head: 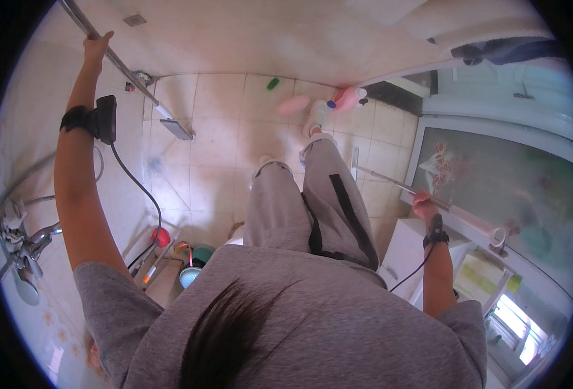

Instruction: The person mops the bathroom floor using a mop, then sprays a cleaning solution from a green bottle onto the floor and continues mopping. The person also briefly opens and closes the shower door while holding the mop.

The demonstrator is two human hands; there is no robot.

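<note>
At the upper left, my left hand (97,47) grips a long metal pole (126,73). The pole slopes down to a white joint and a flat grey mop-like head (176,129) at the tiled floor by the wall. On the right side, my right hand (424,205) is closed around the thin shaft of a squeegee-like tool (391,180). Its narrow white crosspiece (355,163) is at the floor beside my leg, and its white handle (476,224) ends in a ring.
A pink bottle (348,98) stands by my shoe (318,116); a pink oval item (293,104) and a green brush-like item (273,83) lie nearby. Left are a shower mixer (33,240) and red ball-shaped item (161,237). Right are a white cabinet (403,243) and frosted door (490,170).
</note>
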